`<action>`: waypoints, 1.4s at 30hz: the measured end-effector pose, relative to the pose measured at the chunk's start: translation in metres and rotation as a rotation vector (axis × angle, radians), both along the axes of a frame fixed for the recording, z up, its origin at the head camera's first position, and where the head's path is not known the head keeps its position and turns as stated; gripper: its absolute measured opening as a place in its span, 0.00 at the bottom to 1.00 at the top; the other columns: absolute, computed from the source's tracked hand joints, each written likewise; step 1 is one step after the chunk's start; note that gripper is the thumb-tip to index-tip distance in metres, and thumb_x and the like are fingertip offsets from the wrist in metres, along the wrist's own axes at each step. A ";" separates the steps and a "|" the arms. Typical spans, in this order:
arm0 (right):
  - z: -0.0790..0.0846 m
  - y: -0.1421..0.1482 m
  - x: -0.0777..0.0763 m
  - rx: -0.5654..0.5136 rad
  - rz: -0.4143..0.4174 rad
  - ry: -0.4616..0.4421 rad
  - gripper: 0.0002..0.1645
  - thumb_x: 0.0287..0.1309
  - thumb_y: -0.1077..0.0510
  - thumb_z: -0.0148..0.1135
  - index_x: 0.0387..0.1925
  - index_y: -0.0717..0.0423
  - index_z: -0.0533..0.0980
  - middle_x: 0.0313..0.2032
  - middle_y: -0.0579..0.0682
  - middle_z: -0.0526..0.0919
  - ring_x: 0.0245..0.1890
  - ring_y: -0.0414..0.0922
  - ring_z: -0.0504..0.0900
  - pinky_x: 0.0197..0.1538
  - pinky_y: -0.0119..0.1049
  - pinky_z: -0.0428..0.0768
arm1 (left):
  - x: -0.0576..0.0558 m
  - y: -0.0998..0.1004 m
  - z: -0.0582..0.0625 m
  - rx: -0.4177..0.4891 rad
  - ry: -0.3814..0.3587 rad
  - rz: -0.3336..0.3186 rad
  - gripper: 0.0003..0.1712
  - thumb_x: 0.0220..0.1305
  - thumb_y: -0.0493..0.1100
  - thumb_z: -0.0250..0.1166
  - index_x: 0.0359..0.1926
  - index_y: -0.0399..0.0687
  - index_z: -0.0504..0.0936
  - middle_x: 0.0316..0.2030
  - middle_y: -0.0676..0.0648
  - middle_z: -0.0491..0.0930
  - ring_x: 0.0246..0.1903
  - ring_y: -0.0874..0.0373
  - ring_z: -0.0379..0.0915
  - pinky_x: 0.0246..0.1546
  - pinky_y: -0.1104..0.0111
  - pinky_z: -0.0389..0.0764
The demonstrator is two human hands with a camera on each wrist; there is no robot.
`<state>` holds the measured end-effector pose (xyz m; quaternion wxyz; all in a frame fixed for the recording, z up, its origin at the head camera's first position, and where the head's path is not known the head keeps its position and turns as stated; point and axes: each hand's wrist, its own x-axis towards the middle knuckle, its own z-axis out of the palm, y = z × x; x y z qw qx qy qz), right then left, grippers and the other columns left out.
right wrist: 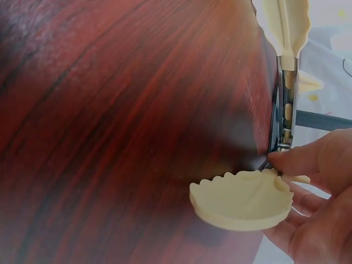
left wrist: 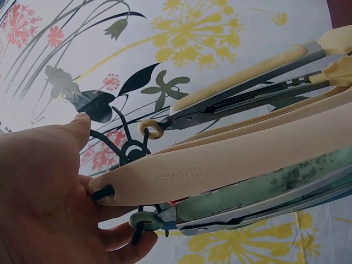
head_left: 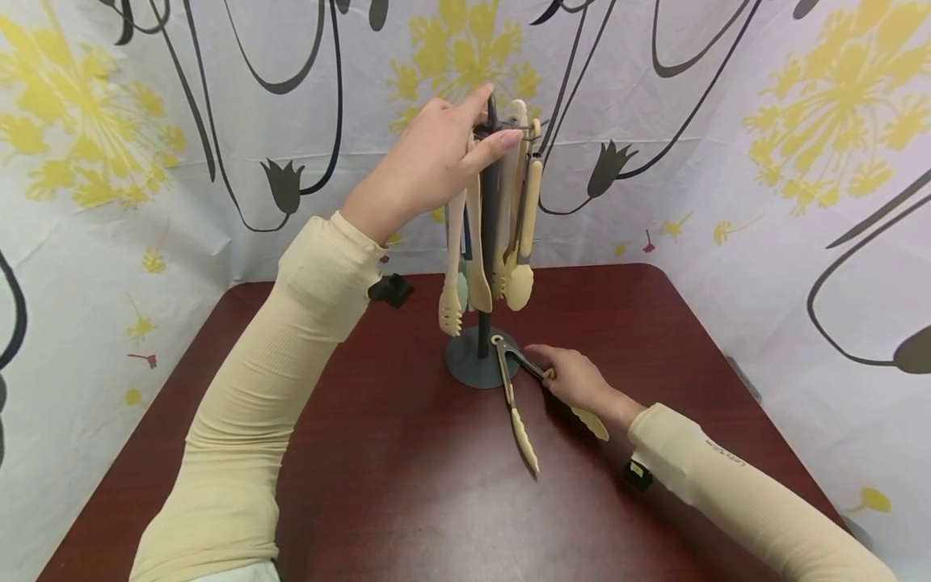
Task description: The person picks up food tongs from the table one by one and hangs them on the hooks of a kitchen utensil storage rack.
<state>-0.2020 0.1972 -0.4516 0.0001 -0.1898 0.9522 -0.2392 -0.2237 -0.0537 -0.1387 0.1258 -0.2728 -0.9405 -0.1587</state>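
A dark utensil stand [head_left: 483, 335] with a round base holds several hanging utensils. My left hand [head_left: 436, 153] holds the stand's top, thumb in front; in the left wrist view its fingers reach behind the black hooks [left wrist: 110, 144]. A pale spatula-like handle [left wrist: 220, 168] hangs closest to that hand, between tongs with cream grips [left wrist: 242, 77] and green-handled tongs [left wrist: 247, 198]. On the table, metal tongs with cream scalloped tips [head_left: 525, 440] lie spread, their ringed end over the base. My right hand [head_left: 578, 380] grips one arm of these tongs; its scalloped tip [right wrist: 242, 203] shows below the fingers.
The dark red wooden table [head_left: 393, 485] has patterned white cloth [head_left: 218, 162] behind and at both sides. A small black object [head_left: 393, 289] shows beside the left sleeve. Cream-tipped tongs [head_left: 451, 311] and a cream spoon-shaped tip [head_left: 520, 287] hang low from the stand.
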 end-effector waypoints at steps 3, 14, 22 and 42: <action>-0.001 0.001 0.000 0.008 -0.015 0.026 0.38 0.50 0.73 0.55 0.66 0.52 0.72 0.43 0.54 0.87 0.30 0.44 0.81 0.27 0.34 0.67 | 0.000 0.000 0.000 0.003 0.003 -0.003 0.45 0.73 0.68 0.41 0.80 0.51 0.42 0.72 0.49 0.67 0.74 0.50 0.52 0.71 0.58 0.63; 0.003 0.017 -0.001 0.054 -0.109 0.032 0.38 0.52 0.73 0.50 0.67 0.54 0.71 0.45 0.58 0.85 0.35 0.49 0.80 0.26 0.36 0.66 | 0.000 0.000 0.000 0.007 0.004 -0.002 0.45 0.73 0.68 0.41 0.80 0.51 0.43 0.71 0.49 0.67 0.74 0.50 0.53 0.70 0.58 0.63; 0.005 0.021 -0.002 0.110 -0.149 -0.015 0.32 0.60 0.67 0.53 0.68 0.57 0.69 0.50 0.61 0.84 0.37 0.54 0.82 0.27 0.43 0.75 | 0.000 0.001 0.001 -0.003 0.004 0.010 0.45 0.73 0.69 0.41 0.80 0.53 0.43 0.71 0.50 0.67 0.74 0.51 0.53 0.69 0.59 0.65; 0.017 -0.019 -0.010 0.365 -0.270 -0.116 0.48 0.51 0.23 0.58 0.47 0.65 0.78 0.41 0.61 0.83 0.35 0.57 0.84 0.32 0.50 0.80 | -0.001 0.000 0.001 -0.001 0.003 0.010 0.45 0.73 0.69 0.41 0.80 0.53 0.43 0.71 0.51 0.68 0.73 0.51 0.54 0.69 0.59 0.65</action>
